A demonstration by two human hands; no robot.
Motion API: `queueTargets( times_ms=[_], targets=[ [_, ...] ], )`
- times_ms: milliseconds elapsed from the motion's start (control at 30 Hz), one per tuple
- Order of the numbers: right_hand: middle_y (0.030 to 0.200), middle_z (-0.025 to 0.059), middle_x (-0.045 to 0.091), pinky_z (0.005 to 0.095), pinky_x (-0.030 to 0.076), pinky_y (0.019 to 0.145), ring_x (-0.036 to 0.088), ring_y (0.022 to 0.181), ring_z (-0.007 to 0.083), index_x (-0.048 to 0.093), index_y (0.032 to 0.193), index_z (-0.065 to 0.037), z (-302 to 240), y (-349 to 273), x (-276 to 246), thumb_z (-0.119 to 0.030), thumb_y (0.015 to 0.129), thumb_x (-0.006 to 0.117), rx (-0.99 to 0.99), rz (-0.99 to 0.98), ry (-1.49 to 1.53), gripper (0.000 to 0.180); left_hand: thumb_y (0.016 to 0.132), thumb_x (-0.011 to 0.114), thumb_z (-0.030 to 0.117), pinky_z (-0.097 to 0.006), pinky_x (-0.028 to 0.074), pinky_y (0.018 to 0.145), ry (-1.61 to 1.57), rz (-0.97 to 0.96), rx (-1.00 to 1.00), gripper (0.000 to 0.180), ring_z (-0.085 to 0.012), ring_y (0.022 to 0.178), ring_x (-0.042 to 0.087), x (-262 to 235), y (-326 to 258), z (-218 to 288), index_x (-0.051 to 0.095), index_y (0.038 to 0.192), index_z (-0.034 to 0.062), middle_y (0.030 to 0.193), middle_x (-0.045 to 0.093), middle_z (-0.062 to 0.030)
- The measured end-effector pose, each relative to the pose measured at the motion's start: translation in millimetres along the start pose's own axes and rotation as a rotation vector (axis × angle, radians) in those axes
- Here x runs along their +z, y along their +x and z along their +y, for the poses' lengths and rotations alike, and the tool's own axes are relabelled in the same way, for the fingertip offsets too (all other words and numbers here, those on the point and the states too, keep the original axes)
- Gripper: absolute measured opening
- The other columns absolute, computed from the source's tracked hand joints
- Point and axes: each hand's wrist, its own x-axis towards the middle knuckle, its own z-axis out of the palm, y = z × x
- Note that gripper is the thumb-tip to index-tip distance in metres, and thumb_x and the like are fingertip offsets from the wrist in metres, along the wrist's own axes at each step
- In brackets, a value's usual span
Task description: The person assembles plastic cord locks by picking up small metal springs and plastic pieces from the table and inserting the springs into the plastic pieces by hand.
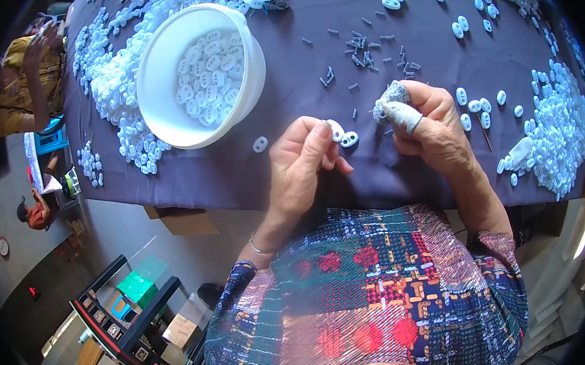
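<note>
My left hand [301, 156] pinches a small white oval plastic piece [336, 131] between thumb and forefinger. Another white oval piece with two dark holes [349, 139] sits right beside it, by the fingertips. To the right, my right hand [431, 122] has grey cloth finger covers [403, 111] on the thumb and forefinger. Those two tips are pressed together; whatever they may hold is too small to make out. Small metal springs [358, 52] lie scattered on the dark tablecloth beyond my hands. One loose white piece [260, 144] rests left of my left hand.
A white plastic tub [253, 83] with many white pieces inside stands at the left, tilted in view. Heaps of white pieces [105, 80] surround it, and another heap [560, 130] lies at right. A thin pointed tool [485, 134] rests near several pieces. Other people [24, 86] are at far left.
</note>
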Motion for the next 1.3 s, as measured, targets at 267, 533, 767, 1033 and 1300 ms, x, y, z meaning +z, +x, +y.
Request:
queueTargets(
  times_ms=[267, 533, 767, 1033, 1300],
  targets=[
    [0.063, -0.0029, 0.049, 0.0186, 0.023, 0.038, 0.036, 0.044, 0.0017, 0.059, 0.086, 0.001, -4.7, -3.2, 0.9, -0.01, 0.086, 0.059, -0.007, 0.017, -0.054, 0.011, 0.096, 0.048, 0.025, -0.029, 0.054, 0.058, -0.047, 0.066, -0.074, 0.025, -0.0074, 0.06, 0.049, 3.7, 6.2, 5.8, 0.056, 0.088, 0.0022, 0.073, 0.053, -0.003],
    [0.062, -0.0022, 0.048, 0.0186, 0.022, 0.038, 0.037, 0.045, 0.0022, 0.059, 0.086, 0.001, -1.2, -3.2, 3.8, -0.01, 0.086, 0.058, -0.098, 0.024, -0.086, 0.011, 0.095, 0.049, 0.025, -0.03, 0.054, 0.055, -0.186, 0.055, -0.05, 0.025, -0.0082, 0.058, 0.05, 3.6, 4.2, 7.7, 0.055, 0.085, 0.0026, 0.071, 0.052, -0.0033],
    [0.062, -0.0034, 0.049, 0.0184, 0.025, 0.039, 0.038, 0.045, 0.0021, 0.06, 0.086, 0.0, -5.3, -9.8, 5.8, -0.011, 0.087, 0.058, -0.132, 0.042, -0.063, 0.012, 0.093, 0.051, 0.014, -0.029, 0.054, 0.055, -0.045, 0.091, 0.052, 0.016, -0.0088, 0.059, 0.052, 2.2, -2.6, 9.5, 0.056, 0.087, 0.0008, 0.073, 0.054, -0.0038],
    [0.067, -0.0076, 0.05, 0.0174, 0.032, 0.048, 0.041, 0.056, -0.0001, 0.061, 0.082, -0.004, -6.1, -10.5, 10.8, -0.013, 0.085, 0.06, -0.164, -0.084, -0.043, 0.009, 0.089, 0.058, 0.009, -0.026, 0.051, 0.058, 0.174, 0.18, 0.204, 0.009, -0.0079, 0.061, 0.053, 7.1, -9.2, 15.3, 0.057, 0.087, 0.0001, 0.073, 0.056, -0.0024],
    [0.076, 0.0045, 0.06, 0.0187, 0.035, 0.043, 0.05, 0.052, 0.0053, 0.063, 0.093, -0.001, -31.0, -21.6, -15.9, -0.014, 0.087, 0.056, -0.563, 0.239, -0.043, 0.015, 0.083, 0.063, 0.003, -0.021, 0.047, 0.061, 0.605, -0.017, 0.133, 0.008, -0.0092, 0.069, 0.058, 36.5, 5.5, 26.2, 0.059, 0.09, 0.0009, 0.081, 0.06, -0.0025]
  ],
)
